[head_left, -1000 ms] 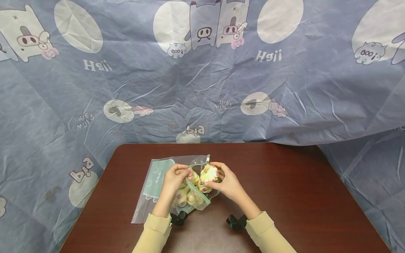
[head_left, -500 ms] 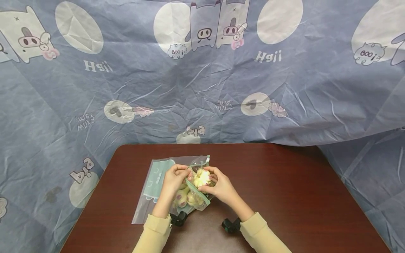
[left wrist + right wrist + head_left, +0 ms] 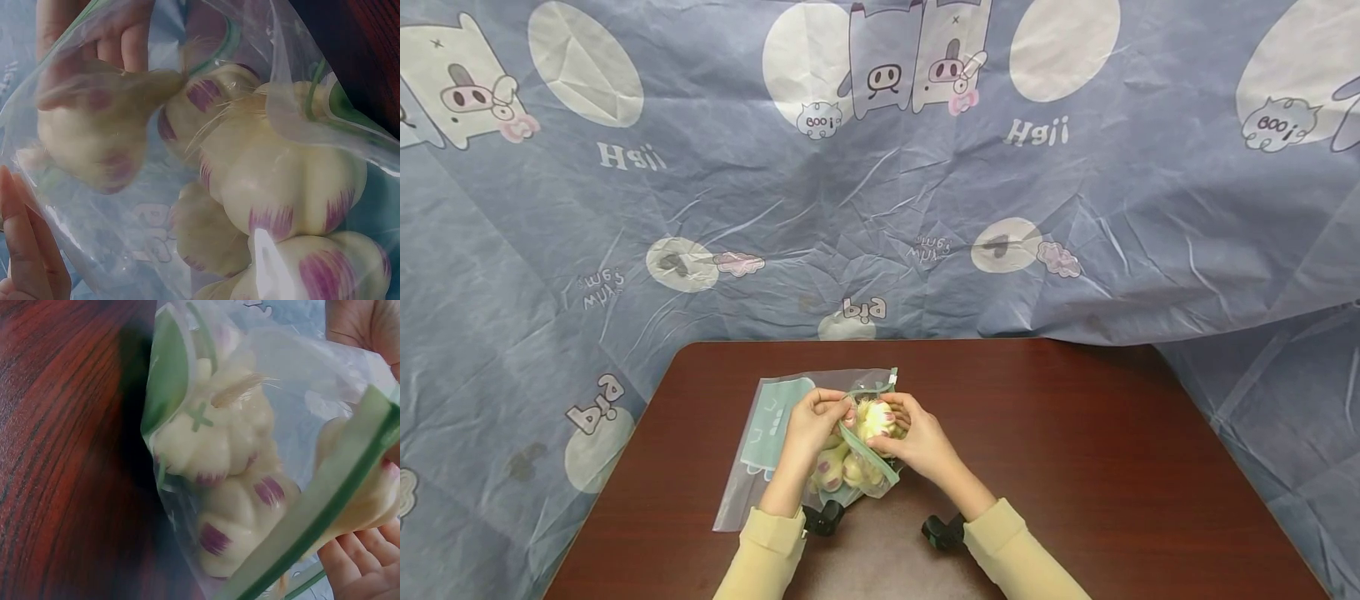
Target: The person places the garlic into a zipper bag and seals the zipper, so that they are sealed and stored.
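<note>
A clear zip bag with a green closure strip (image 3: 872, 454) stands open-mouthed on the table. My left hand (image 3: 809, 427) pinches its rim at the upper left. At the mouth my right hand (image 3: 919, 439) grips a pale garlic bulb (image 3: 876, 419) between thumb and fingers. Lower down, more garlic bulbs (image 3: 830, 472) lie inside the bag, seen through the plastic. Close up in the left wrist view, garlic bulbs (image 3: 281, 169) with purple streaks and root tufts crowd together. In the right wrist view the green strip (image 3: 319, 506) crosses in front of the garlic.
A flat clear plastic sheet or bag with a teal panel (image 3: 767, 429) lies under and left of the garlic bag. The reddish-brown table (image 3: 1075, 467) extends to the right. A blue printed cloth (image 3: 880, 183) hangs behind it.
My right hand has moved left with the garlic bulb, from the right side of the bag's mouth into the opening. The left hand keeps its place on the rim.
</note>
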`<move>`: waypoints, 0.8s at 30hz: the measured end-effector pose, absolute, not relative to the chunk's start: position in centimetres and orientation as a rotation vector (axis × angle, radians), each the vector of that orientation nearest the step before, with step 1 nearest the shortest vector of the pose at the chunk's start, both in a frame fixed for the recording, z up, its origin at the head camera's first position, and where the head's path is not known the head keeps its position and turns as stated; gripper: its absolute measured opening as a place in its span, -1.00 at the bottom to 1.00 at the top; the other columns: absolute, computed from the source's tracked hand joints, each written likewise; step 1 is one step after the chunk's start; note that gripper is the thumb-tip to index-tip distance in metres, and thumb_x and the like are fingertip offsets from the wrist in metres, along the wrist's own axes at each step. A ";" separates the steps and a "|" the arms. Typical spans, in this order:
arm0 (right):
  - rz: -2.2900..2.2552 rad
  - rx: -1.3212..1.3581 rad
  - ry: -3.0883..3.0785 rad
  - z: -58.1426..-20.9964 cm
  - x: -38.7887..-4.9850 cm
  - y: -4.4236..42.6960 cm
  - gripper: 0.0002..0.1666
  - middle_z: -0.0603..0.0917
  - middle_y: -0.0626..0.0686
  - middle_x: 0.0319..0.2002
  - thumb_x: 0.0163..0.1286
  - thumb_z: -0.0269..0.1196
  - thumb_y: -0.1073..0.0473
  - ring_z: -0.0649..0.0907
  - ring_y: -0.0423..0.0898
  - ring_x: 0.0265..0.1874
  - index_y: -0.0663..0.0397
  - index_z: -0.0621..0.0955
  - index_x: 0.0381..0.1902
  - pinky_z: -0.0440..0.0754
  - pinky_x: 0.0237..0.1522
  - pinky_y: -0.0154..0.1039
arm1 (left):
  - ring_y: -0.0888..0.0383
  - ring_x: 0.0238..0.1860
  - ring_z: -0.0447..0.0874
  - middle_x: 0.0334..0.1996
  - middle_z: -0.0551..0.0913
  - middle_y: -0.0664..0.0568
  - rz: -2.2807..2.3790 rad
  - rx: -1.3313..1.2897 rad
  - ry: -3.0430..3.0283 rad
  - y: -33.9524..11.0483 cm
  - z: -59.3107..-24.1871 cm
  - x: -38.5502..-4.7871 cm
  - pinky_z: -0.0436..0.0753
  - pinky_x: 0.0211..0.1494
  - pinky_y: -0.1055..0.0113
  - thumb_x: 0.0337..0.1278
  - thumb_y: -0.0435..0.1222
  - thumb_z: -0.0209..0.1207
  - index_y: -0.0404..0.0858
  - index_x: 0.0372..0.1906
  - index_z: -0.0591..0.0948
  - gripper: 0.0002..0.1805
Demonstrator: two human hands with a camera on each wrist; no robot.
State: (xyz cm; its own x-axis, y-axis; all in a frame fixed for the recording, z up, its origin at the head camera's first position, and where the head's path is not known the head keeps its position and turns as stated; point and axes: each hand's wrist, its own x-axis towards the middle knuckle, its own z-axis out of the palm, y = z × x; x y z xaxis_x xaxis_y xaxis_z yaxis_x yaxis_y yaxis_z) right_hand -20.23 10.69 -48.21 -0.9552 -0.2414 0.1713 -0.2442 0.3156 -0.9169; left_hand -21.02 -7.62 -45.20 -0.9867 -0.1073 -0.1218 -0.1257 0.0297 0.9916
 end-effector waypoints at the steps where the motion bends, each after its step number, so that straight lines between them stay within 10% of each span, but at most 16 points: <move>1: 1.744 0.475 -2.561 -48.2 -20.2 10.6 -0.23 0.63 0.17 0.14 0.08 0.53 0.20 0.65 0.07 0.10 0.14 0.45 0.24 0.63 0.15 -0.11 | 0.32 -0.56 0.62 -0.50 0.73 0.08 2.171 -0.253 2.236 -7.6 -45.2 -21.1 0.56 -0.47 0.48 0.19 -0.38 0.27 -0.44 -0.10 0.57 -0.75; 24: 1.037 0.726 -2.656 -48.1 -20.9 9.4 -0.32 0.65 0.05 0.14 0.12 0.51 0.12 0.68 0.00 0.06 0.09 0.59 0.21 0.67 0.01 -0.10 | 0.34 -0.53 0.57 -0.43 0.75 0.07 2.151 -0.250 2.269 -7.7 -44.5 -20.8 0.58 -0.44 0.45 0.19 -0.35 0.29 -0.44 -0.06 0.58 -0.71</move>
